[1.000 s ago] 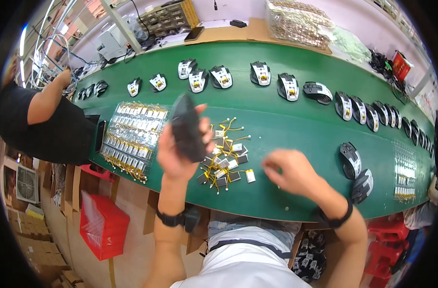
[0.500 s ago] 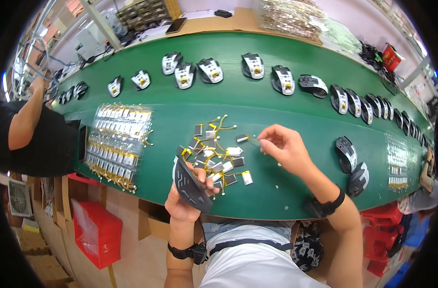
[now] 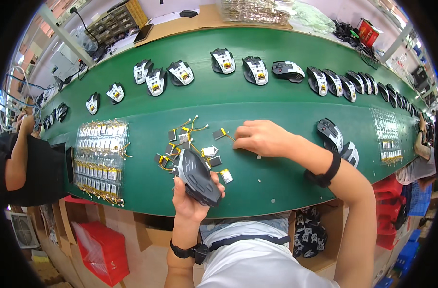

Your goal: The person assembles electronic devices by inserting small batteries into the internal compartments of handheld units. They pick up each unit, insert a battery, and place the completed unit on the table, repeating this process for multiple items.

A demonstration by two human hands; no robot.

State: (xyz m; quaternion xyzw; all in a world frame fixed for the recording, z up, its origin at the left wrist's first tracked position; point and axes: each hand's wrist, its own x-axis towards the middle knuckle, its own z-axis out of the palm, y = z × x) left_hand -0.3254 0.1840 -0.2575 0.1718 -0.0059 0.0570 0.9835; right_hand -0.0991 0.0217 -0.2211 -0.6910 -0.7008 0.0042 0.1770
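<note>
My left hand [image 3: 191, 205] grips a black and grey computer mouse [image 3: 198, 176] from below. The mouse is tilted, and it covers part of a loose pile of small flat battery cells [image 3: 209, 151] with yellow tape and thin wires. Just right of that pile, my right hand [image 3: 263, 138] is closed, back of the hand upward, its fingertips at the wire of a single dark battery [image 3: 219, 134]. This battery appears to rest on the green table [image 3: 286, 187]. The exact pinch on the wire is partly hidden by the fingers.
Uncovered mice with white inner shells [image 3: 179, 73] stand in a row along the far side. Clear trays of batteries [image 3: 101, 158] lie at left, and another tray [image 3: 388, 137] at right. Two mice [image 3: 330, 134] sit near my right forearm. A co-worker's arm [image 3: 17, 153] is at left.
The whole view has shifted to the right. My left hand has turned the mouse so more of its top shows. My right hand has rolled over, its fingers more curled, still at the battery's wire.
</note>
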